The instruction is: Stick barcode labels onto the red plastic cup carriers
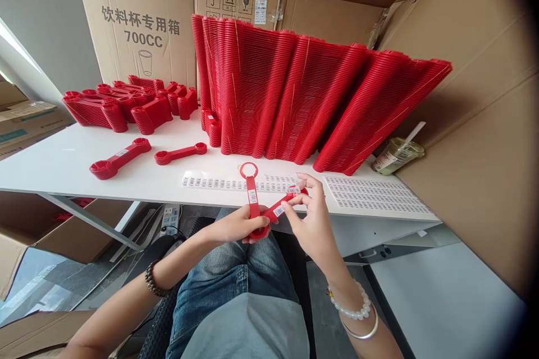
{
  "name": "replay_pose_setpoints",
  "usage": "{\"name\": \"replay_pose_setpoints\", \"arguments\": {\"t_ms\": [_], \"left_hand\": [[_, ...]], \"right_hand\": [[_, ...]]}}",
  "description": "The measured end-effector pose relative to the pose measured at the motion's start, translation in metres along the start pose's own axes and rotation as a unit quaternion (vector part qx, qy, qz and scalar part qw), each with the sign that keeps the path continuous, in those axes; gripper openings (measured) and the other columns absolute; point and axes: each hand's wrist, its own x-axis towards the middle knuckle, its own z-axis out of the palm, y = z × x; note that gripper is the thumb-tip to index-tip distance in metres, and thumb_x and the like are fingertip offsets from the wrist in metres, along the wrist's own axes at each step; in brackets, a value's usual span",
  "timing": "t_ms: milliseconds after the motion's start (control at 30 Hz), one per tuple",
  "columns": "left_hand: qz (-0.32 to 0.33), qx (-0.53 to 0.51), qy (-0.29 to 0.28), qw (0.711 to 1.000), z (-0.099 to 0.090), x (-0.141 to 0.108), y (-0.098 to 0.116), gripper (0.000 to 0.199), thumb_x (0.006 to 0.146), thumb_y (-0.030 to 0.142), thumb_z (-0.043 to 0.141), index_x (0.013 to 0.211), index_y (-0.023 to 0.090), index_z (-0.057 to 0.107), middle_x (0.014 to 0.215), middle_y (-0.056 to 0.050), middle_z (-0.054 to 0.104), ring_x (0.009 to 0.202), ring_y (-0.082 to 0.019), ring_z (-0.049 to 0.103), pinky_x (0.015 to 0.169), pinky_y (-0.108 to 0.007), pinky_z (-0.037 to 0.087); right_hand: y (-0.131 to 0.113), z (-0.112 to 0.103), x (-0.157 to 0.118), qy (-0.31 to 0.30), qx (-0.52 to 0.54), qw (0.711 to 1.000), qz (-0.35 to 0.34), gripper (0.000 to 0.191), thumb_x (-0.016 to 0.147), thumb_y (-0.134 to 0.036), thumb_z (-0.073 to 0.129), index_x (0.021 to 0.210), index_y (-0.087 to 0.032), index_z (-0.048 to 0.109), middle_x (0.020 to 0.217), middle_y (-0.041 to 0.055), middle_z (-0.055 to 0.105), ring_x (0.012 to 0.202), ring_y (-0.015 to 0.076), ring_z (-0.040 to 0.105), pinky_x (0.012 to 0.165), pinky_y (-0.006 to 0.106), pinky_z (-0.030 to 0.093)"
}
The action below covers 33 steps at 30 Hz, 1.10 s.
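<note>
Two red pieces, crossed low in the left hand, may slip or take a crooked label

The upright red piece and the slanted red piece are just below the centre of the frame, in front of the table edge. The fingers of the left hand are clamped on both, near their lower ends. At the right hand, thumb and fingers are bent closely around the far end of the slanted piece, near a loose-looking label; whether they pinch it, I cannot tell.

I judge that this label could stick crooked or fold, because fingers crowd it. If the left grip becomes weak, the pieces could slide apart and fall toward the lap.

The upright piece has its long axis nearly vertical in the frame, with its ring pointing to the top. The slanted piece runs from lower left to upper right.

Farther out, a label sheet lies behind the ring, and tall red stacks fill the upper centre; they lean, so a knock might topple them.
</note>
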Motion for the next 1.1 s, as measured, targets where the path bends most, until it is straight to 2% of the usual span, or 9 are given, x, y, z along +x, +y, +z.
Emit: {"name": "replay_pose_setpoints", "arguments": {"t_ms": [167,300,400,500,633,700,833,967,1100], "left_hand": [[0.002,-0.002,0.01,1.0,0.001,-0.001,0.002,0.023,0.089,0.036,0.049,0.094,0.013,0.052,0.067,0.002,0.053,0.045,-0.005,0.042,0.039,-0.018,0.027],[0.012,-0.016,0.013,1.0,0.001,-0.002,0.004,0.023,0.087,0.037,0.05,0.09,0.014,0.051,0.067,0.002,0.054,0.044,-0.005,0.042,0.038,-0.017,0.025],[0.011,-0.018,0.012,1.0,0.0,-0.003,0.005,0.028,0.086,0.04,0.052,0.095,0.013,0.053,0.065,0.002,0.053,0.043,-0.005,0.041,0.037,-0.018,0.024],[0.01,-0.031,0.011,0.999,0.0,-0.004,0.007,0.028,0.086,0.039,0.052,0.097,0.013,0.053,0.067,0.002,0.054,0.044,-0.005,0.041,0.037,-0.018,0.024],[0.021,-0.036,0.026,0.999,0.001,-0.004,0.008,0.022,0.086,0.038,0.052,0.085,0.016,0.048,0.067,0.002,0.054,0.046,-0.006,0.043,0.038,-0.018,0.025],[0.028,-0.032,0.025,0.999,0.001,-0.004,0.008,0.023,0.086,0.039,0.052,0.086,0.016,0.049,0.067,0.002,0.054,0.046,-0.006,0.043,0.038,-0.018,0.025],[0.033,-0.015,0.005,0.999,0.0,-0.005,0.008,0.033,0.087,0.044,0.051,0.1,0.013,0.053,0.068,0.002,0.053,0.046,-0.005,0.04,0.04,-0.019,0.025],[0.049,0.029,0.017,0.998,0.0,-0.004,0.006,0.031,0.089,0.043,0.051,0.097,0.013,0.052,0.068,0.003,0.052,0.05,-0.006,0.039,0.045,-0.02,0.029],[0.067,0.072,0.038,0.994,-0.001,-0.006,0.007,0.024,0.09,0.038,0.05,0.089,0.015,0.05,0.07,0.002,0.052,0.056,-0.007,0.041,0.052,-0.022,0.033]], "right_hand": [[0.0,0.01,-0.004,0.018,-0.096,0.992,-0.085,0.047,0.09,-0.01,0.048,0.132,-0.028,0.04,0.118,0.0108,0.051,0.078,0.0167,0.065,0.08,0.041,0.058],[0.002,0.014,-0.002,0.063,-0.239,0.951,-0.186,0.048,0.092,-0.007,0.044,0.135,-0.027,0.042,0.122,0.0149,0.054,0.11,0.0286,0.06,0.097,0.054,0.048],[0.005,0.011,0.005,0.137,-0.304,0.921,-0.203,0.047,0.09,-0.011,0.051,0.135,-0.024,0.042,0.131,0.0184,0.05,0.122,0.035,0.051,0.102,0.062,0.039],[0.003,0.011,0.005,0.165,-0.268,0.928,-0.201,0.055,0.088,-0.018,0.059,0.138,-0.022,0.037,0.136,0.0206,0.044,0.127,0.0366,0.045,0.102,0.061,0.04],[-0.004,0.019,-0.003,0.11,-0.228,0.944,-0.21,0.059,0.087,-0.024,0.062,0.139,-0.023,0.033,0.138,0.0207,0.042,0.129,0.0361,0.043,0.101,0.061,0.042],[-0.004,0.017,-0.002,0.118,-0.231,0.945,-0.2,0.057,0.088,-0.024,0.061,0.137,-0.025,0.034,0.138,0.0202,0.041,0.13,0.0364,0.042,0.102,0.063,0.041],[0.006,-0.003,0.012,0.194,-0.228,0.94,-0.162,0.058,0.084,-0.03,0.067,0.135,-0.024,0.038,0.136,0.019,0.043,0.131,0.0377,0.041,0.105,0.065,0.035],[0.015,-0.02,0.021,0.156,-0.151,0.968,-0.126,0.058,0.082,-0.035,0.069,0.131,-0.023,0.041,0.131,0.0151,0.048,0.126,0.0334,0.046,0.105,0.058,0.039],[0.015,-0.025,0.022,0.159,-0.12,0.973,-0.114,0.052,0.082,-0.028,0.067,0.128,-0.022,0.044,0.126,0.0129,0.052,0.12,0.0302,0.05,0.104,0.056,0.04]]}}
